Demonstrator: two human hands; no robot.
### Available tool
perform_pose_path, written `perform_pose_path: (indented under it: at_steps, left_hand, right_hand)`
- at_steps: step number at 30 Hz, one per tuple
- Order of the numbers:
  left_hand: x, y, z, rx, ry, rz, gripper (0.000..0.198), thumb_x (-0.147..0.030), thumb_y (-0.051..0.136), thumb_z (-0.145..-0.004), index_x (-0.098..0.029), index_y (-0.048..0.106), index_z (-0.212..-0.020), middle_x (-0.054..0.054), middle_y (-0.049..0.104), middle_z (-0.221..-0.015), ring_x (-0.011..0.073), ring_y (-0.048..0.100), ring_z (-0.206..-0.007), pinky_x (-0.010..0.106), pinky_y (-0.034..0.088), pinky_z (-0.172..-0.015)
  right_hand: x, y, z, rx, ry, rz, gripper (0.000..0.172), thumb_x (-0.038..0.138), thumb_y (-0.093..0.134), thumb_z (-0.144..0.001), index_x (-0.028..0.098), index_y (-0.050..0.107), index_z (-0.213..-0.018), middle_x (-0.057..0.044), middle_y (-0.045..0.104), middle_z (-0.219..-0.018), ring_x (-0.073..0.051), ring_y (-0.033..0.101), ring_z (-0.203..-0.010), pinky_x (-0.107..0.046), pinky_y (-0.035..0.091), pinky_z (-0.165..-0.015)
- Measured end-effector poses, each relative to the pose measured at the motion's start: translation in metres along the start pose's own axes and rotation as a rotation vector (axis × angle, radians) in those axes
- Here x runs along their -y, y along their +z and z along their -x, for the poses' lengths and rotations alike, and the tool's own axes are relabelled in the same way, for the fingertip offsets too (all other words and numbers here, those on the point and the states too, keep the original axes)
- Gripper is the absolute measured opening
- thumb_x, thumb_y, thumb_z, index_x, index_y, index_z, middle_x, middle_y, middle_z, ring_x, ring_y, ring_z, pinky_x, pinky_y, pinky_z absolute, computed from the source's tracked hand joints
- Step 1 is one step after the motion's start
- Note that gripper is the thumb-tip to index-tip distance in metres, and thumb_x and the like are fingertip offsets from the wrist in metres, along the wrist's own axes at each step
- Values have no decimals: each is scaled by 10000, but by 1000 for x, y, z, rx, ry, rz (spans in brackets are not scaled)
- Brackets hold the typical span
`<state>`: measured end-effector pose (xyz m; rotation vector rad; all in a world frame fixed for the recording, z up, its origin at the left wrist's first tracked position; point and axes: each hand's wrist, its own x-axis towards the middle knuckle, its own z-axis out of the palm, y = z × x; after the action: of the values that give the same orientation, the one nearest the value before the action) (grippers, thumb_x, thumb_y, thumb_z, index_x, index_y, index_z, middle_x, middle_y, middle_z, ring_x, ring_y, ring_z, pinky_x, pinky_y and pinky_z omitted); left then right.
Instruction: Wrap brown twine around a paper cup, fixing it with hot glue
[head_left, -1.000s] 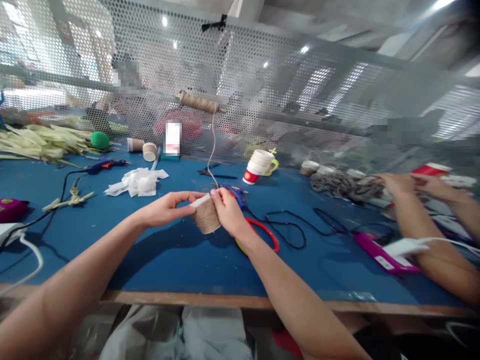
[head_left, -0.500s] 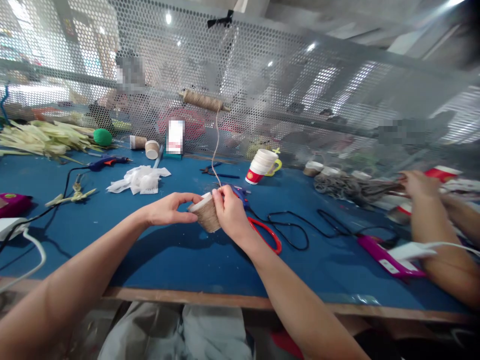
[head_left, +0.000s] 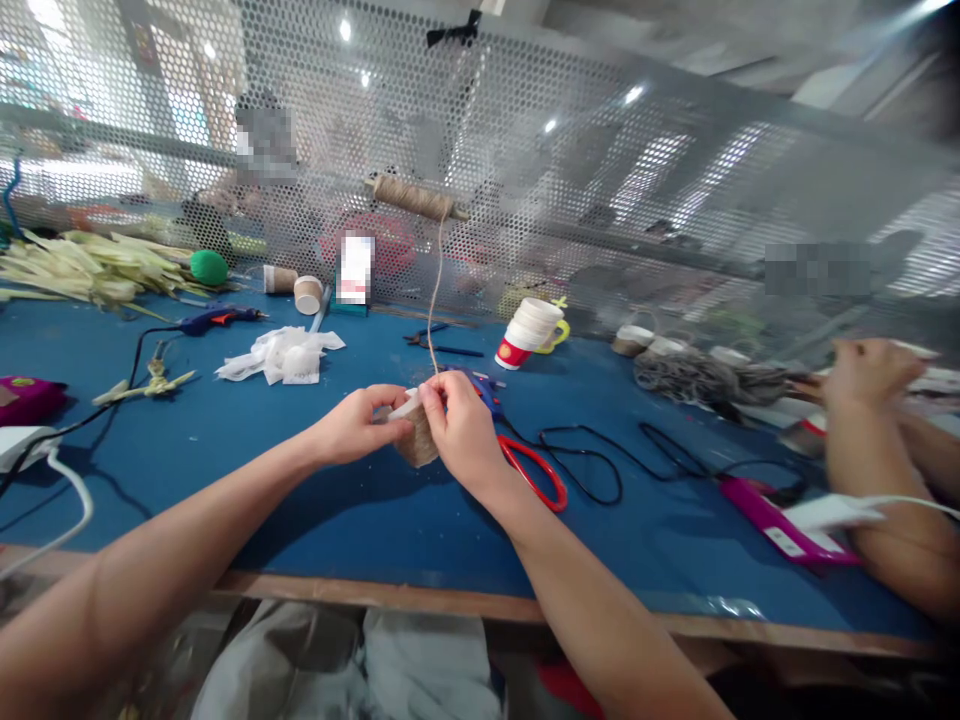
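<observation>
A paper cup (head_left: 420,445) wound with brown twine is held tilted above the blue table, its white rim partly covered by fingers. On its left side my left hand (head_left: 361,425) grips the cup, thumb in front and fingers at the rim. My right hand (head_left: 459,420) closes on the cup's right side, pinching near the rim where the twine strand (head_left: 433,300) comes down. That strand runs up to a twine spool (head_left: 414,197) mounted on the mesh panel. Just right of my right hand lie a blue glue gun (head_left: 484,390) and red-handled scissors (head_left: 536,472).
White stacked paper cups (head_left: 525,330), pliers (head_left: 442,342) and a crumpled white bag (head_left: 283,355) lie beyond my hands. Another glue gun (head_left: 217,318) is at the left. Black cable (head_left: 585,450) leads to a purple power strip (head_left: 784,525). At right are a co-worker's arms (head_left: 862,430).
My left fingers have closed further over the cup, and the cup has turned slightly between my hands. The co-worker's hand at the right has shifted. The view has moved a little.
</observation>
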<state>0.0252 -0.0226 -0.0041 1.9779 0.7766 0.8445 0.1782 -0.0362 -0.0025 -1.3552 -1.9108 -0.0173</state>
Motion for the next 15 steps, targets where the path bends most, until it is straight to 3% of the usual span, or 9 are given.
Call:
perform_pose_path:
  at_steps: [8, 15]
  left_hand:
    - [1, -1, -1, 56, 46, 57, 236, -238, 484, -738, -100, 558, -913, 49, 586, -913, 158, 518, -823, 269, 411, -768]
    - [1, -1, 0, 93, -1, 158, 276, -241, 501, -731, -87, 547, -956, 48, 575, -886, 141, 504, -790, 247, 402, -739]
  right_hand:
    - [-6, 3, 0, 92, 108, -308, 194, 367, 395, -816, 191, 473, -788, -69, 595, -844, -162, 557, -747, -312, 428, -697]
    - [-7, 6, 1, 78, 118, -303, 205, 378, 399, -809, 186, 468, -782, -81, 601, -851, -167, 567, -737, -306, 431, -683]
